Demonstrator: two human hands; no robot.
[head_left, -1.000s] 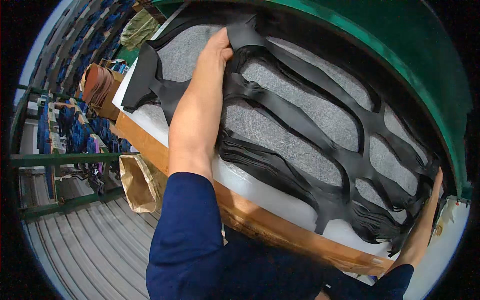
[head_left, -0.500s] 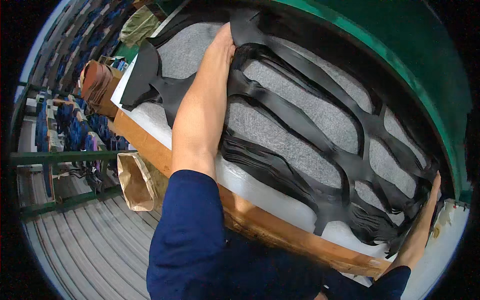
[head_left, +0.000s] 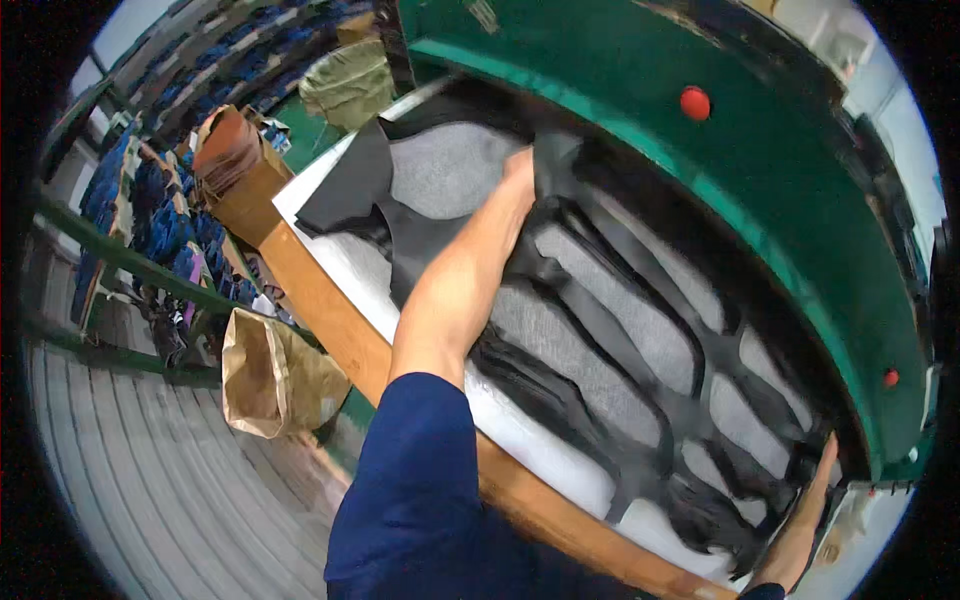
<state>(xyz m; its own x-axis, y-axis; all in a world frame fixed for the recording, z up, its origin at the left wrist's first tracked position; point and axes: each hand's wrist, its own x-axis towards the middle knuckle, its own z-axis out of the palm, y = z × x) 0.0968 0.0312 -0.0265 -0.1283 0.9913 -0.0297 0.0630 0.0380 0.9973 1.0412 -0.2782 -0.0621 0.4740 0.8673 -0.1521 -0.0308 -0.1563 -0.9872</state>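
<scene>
one black cut-out sheet (head_left: 600,330) (layered stack beneath), two hands: left hand (head_left: 520,170), right hand (head_left: 815,490)

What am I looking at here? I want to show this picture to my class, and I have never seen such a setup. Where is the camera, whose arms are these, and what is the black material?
The camera sits on a person's head and looks down through a very wide lens, which is why straight edges bend. The arms are that person's own, in dark blue sleeves.

The left hand reaches far forward and grips the far edge of a black cut-out sheet, a web of strips with large openings. The right hand rests on the sheet's other end, at the lower right.

The sheet lies on a stack of similar black layers over grey felt-like material, on a white board with a wooden edge. Behind it arches a green machine housing with red buttons.

To the left stands a brown paper sack on a grey slatted floor.
</scene>
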